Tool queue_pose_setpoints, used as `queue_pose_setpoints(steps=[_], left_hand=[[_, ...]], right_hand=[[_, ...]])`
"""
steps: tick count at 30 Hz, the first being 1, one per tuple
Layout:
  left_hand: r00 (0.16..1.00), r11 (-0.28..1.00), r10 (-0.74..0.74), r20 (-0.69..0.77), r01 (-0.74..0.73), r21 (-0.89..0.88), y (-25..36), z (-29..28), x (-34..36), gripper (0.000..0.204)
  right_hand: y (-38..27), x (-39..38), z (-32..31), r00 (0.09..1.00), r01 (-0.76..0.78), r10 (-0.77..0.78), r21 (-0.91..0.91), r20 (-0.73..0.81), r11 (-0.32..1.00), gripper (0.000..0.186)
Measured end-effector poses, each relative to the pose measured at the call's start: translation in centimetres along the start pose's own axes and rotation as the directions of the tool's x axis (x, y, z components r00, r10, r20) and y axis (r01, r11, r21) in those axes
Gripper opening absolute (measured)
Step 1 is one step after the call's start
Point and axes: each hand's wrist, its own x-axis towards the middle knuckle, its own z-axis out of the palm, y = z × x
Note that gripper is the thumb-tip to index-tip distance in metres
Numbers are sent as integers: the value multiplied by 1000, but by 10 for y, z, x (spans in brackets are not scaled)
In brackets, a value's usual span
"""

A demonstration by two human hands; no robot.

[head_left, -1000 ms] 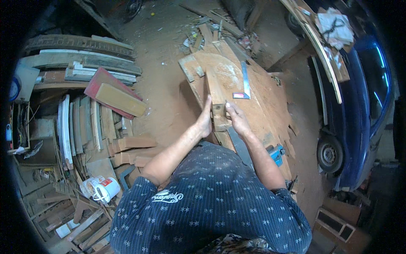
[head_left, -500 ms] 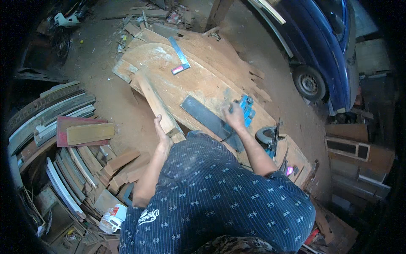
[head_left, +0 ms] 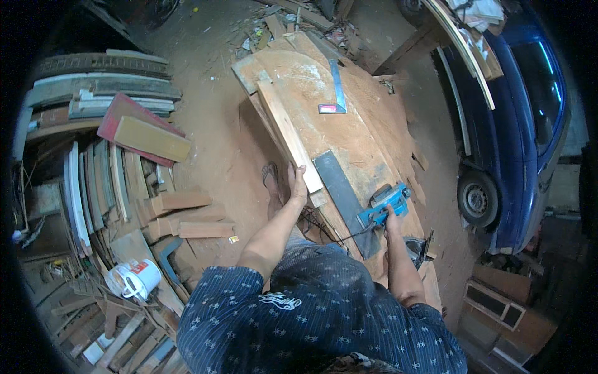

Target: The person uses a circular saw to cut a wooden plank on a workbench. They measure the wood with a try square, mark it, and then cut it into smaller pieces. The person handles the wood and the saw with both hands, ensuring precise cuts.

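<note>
My left hand [head_left: 298, 183] is closed round the near end of a long pale wooden beam [head_left: 283, 128], which lies along the left edge of the workbench [head_left: 367, 146]. My right hand [head_left: 393, 219] grips a blue electric planer [head_left: 385, 204] at the bench's right side. The planer's rear end reaches over a dark grey flat board [head_left: 336, 187], and a black cord [head_left: 349, 237] trails from it toward my body. Farther up the bench rests a try square [head_left: 336, 93] with a metal blade.
Another power tool [head_left: 416, 248] sits near my right forearm. Timber offcuts [head_left: 187, 215] and a white bucket [head_left: 134, 278] stand on the left. A blue car [head_left: 517, 149] is parked on the right. Sawdust covers the bench and floor.
The view has swung, shifting the bench rightward. My right hand has turned the planer and brought it nearer to me. My left hand stays at the beam's near end.
</note>
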Motion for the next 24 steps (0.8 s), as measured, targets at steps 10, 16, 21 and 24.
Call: queue_pose_setpoints(steps=[10,16,21,24], left_hand=[[970,755,209,126,-242,609,-21,-36,29,67],[652,595,332,682,-705,386,80,52,-70,42],[377,420,237,895,-871,256,91,89,-114,41],[324,321,180,929,-912,256,84,84,-119,46]], right_hand=[[-79,-55,9,982,-153,113,299,150,942,18],[-139,-124,21,963,-77,31,163,266,984,50],[-138,-144,15,944,155,-79,-219,320,963,50],[-141,-158,7,894,292,-145,-305,424,906,47]])
